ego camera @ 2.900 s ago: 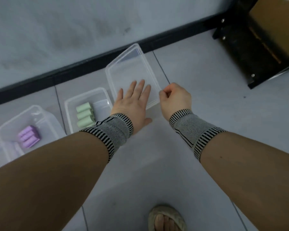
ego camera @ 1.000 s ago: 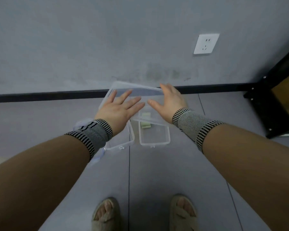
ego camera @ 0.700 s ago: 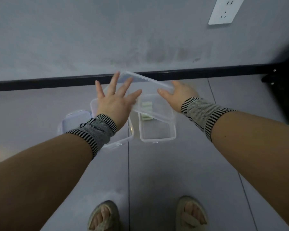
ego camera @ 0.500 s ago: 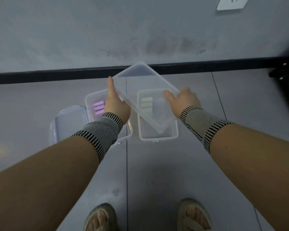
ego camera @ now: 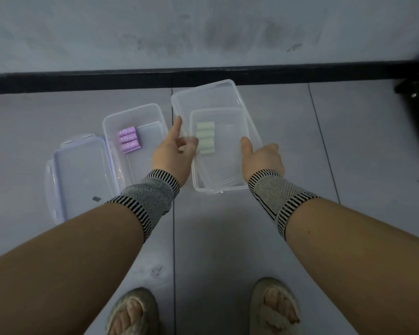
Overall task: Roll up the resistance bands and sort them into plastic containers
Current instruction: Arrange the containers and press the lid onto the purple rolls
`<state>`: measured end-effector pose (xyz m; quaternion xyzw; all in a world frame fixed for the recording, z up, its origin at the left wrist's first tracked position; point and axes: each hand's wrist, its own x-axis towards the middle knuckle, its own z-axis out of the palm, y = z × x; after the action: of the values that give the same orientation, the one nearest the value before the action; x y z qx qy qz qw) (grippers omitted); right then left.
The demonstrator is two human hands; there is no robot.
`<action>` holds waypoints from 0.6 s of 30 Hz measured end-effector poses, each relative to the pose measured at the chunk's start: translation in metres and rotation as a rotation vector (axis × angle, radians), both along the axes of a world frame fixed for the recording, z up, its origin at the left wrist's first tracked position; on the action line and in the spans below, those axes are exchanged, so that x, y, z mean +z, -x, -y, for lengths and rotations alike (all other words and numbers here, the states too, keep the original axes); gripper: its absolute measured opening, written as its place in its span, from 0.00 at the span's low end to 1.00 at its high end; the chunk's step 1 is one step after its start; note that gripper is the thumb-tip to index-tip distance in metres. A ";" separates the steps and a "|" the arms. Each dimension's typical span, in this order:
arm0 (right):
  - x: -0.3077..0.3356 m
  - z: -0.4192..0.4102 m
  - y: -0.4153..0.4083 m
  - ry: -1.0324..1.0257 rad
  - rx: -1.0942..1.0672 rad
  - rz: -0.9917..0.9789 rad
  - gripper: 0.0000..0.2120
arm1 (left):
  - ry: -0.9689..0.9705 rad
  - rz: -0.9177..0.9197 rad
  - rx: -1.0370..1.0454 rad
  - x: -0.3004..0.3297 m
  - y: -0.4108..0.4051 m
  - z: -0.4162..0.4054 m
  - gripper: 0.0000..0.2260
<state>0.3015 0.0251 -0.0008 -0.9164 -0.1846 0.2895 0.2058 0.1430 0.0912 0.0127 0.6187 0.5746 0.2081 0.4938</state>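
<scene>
Clear lid (ego camera: 210, 97) held over the green-roll container (ego camera: 218, 184), pinched at its side edges by left hand (ego camera: 173, 153) and right hand (ego camera: 261, 158); fingers beneath probably curled. Purple-roll container (ego camera: 133, 112) just left.

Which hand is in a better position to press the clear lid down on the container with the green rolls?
Probably the right hand. Its thumb lies on top of the clear lid, over the container with the green rolls. The left hand grips the lid's left edge.
</scene>
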 end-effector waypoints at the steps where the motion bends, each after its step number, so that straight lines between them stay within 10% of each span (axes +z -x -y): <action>1: -0.001 0.001 0.000 0.006 0.005 0.004 0.34 | -0.013 -0.036 -0.039 -0.002 0.001 -0.001 0.30; 18: -0.034 0.029 -0.008 0.243 0.473 0.415 0.30 | -0.055 -0.276 -0.225 -0.043 -0.011 -0.016 0.33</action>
<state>0.3092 -0.0037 -0.0346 -0.9054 -0.3941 0.1565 -0.0197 0.1540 0.1068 -0.0304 0.7152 0.5580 0.0804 0.4132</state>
